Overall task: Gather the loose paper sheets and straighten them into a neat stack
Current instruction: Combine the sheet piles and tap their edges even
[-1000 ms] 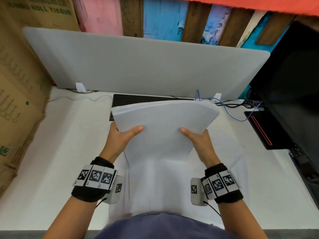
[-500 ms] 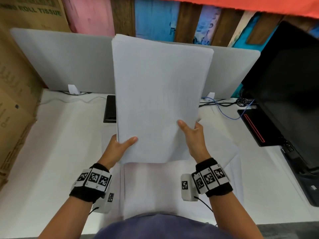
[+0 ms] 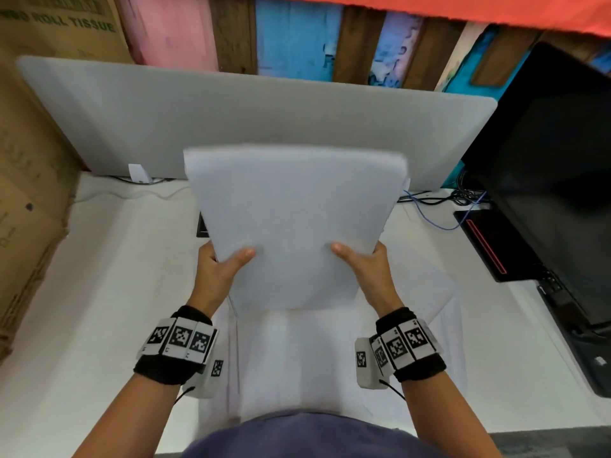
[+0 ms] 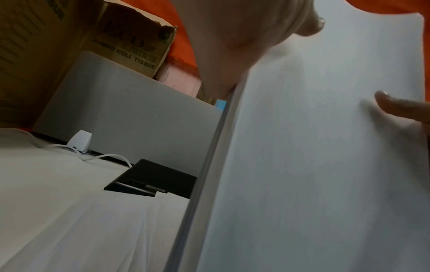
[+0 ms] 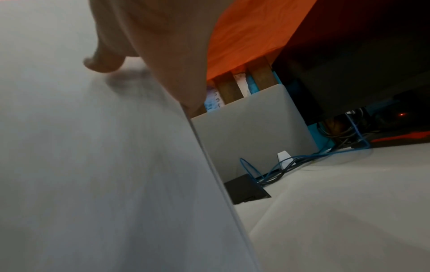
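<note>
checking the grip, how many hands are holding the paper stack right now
2. The left hand grips the stack at its lower left edge, the right hand at its lower right, thumbs on the near face; the other fingers are hidden behind.

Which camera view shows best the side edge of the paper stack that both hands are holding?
The left wrist view: the paper stack shows its layered side edge along its whole length. The right wrist view shows the opposite edge thinner. The head view shows only the blurred front face.

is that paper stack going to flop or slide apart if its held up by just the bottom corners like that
Probably floppy: the paper stack, pinched by the left hand and right hand, has a blurred top edge. Its side edge shows many thin sheets, so they may fan apart. Likely light.
</note>
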`<move>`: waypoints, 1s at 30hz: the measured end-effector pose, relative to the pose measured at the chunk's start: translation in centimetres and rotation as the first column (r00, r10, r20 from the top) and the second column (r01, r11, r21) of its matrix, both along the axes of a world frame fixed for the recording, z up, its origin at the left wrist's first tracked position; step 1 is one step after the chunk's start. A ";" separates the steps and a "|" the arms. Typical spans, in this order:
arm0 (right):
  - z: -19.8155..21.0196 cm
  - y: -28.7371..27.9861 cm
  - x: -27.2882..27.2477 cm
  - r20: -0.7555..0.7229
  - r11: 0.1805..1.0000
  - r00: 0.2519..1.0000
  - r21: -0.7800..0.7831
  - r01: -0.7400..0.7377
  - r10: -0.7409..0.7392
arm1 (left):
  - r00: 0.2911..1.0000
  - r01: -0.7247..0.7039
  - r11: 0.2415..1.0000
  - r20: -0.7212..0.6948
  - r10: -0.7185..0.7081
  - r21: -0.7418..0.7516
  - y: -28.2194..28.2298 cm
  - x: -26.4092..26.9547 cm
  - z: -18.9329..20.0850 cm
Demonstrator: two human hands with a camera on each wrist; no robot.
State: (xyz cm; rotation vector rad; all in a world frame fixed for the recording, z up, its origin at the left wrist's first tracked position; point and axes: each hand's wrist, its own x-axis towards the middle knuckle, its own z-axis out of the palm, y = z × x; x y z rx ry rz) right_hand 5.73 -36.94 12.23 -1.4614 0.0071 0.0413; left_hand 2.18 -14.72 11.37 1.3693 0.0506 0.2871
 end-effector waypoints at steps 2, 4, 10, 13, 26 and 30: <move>-0.4 -0.3 0.0 0.010 1.000 1.000 0.020 -0.022 0.022 | 0.999 -0.023 1.000 0.043 0.023 0.001 0.1 -0.1 0.8; -0.4 -0.7 0.3 0.034 0.998 0.998 0.037 -0.055 0.053 | 0.996 -0.038 0.999 0.077 0.037 0.010 0.1 -0.1 1.5; 0.1 -0.9 0.8 0.022 0.989 0.989 0.029 -0.147 0.146 | 0.990 -0.031 1.000 0.137 0.029 0.007 0.0 0.5 2.4; -0.9 -0.5 0.7 -0.014 0.988 0.988 -0.029 -0.153 0.153 | 0.997 0.016 1.000 0.082 -0.018 0.025 0.1 0.6 0.7; -1.3 -0.2 -0.1 -0.132 0.996 0.991 -0.090 -0.019 0.007 | 0.949 0.163 0.980 -0.289 -0.125 0.110 1.0 -0.1 -3.6; 0.7 -0.6 0.7 -0.071 0.997 0.995 -0.028 0.074 -0.076 | 0.940 0.143 0.981 -0.327 -0.094 0.131 1.0 0.0 -3.0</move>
